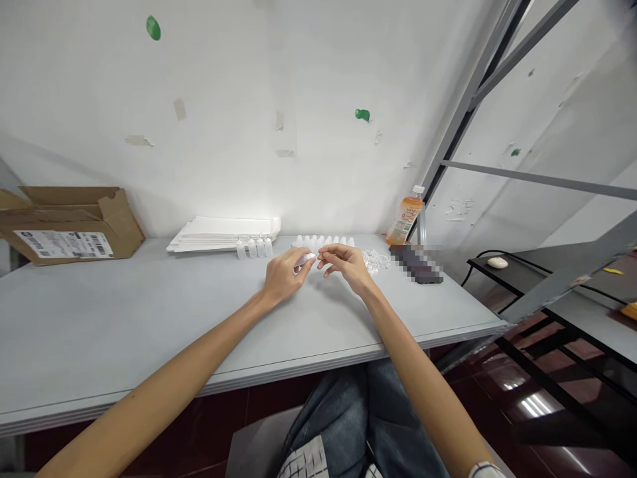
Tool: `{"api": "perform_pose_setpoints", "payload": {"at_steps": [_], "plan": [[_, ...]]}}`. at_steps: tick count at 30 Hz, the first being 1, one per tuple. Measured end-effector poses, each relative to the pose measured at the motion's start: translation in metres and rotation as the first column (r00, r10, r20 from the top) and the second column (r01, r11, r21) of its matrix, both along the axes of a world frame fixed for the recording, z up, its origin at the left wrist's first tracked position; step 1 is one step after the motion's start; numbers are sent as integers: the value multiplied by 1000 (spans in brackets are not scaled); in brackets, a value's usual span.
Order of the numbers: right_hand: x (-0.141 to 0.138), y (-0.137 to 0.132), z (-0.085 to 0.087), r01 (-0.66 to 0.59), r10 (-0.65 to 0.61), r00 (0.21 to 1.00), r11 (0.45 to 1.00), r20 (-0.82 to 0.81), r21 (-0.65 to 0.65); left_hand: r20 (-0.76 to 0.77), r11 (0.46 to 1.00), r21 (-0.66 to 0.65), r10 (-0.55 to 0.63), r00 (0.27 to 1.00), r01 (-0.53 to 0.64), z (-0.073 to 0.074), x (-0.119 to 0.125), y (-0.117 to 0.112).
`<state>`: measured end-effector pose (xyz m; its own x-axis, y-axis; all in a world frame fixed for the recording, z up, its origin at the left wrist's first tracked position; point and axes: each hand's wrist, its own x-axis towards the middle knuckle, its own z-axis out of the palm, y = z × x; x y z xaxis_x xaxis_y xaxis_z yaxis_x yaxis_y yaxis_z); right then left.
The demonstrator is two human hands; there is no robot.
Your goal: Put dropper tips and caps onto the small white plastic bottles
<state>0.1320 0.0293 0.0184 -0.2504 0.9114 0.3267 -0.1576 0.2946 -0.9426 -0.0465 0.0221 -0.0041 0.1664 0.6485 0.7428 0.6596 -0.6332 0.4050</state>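
My left hand (pixel 283 275) is closed around a small white bottle (pixel 308 257), which lies tilted with its tip toward the right. Just off that tip, my right hand (pixel 348 265) has its thumb and forefinger pinched together; what is between them, if anything, is too small to make out. Behind both hands stands a row of small white bottles (pixel 326 241), partly hidden by the fingers. Several more white bottles (pixel 253 249) stand upright to the left of my left hand. Beside my right hand lies a heap of small white pieces (pixel 377 260).
A stack of white sheets (pixel 219 234) lies against the wall. An open cardboard box (pixel 74 226) sits at the far left. On the right are an orange drink bottle (pixel 405 218), a dark blurred-out object (pixel 417 264) and a grey metal frame (pixel 460 126).
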Motion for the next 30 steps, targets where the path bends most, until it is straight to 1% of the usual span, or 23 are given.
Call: {"api": "perform_pose_setpoints", "payload": {"at_steps": [8,22,30], "plan": [[-1,0,0,0,0,1000,1000,7,0,10,999,-14,-32,999,32,1,1,-1],[0,1,-1,1,-1,1000,1000,0,-7,-10,997,-73,-38,999,37,3,1,-4],[-1,0,-1,-4,4,1000,1000,0,1,-21,997,-64,-36,999,35,2,1,-3]]}}
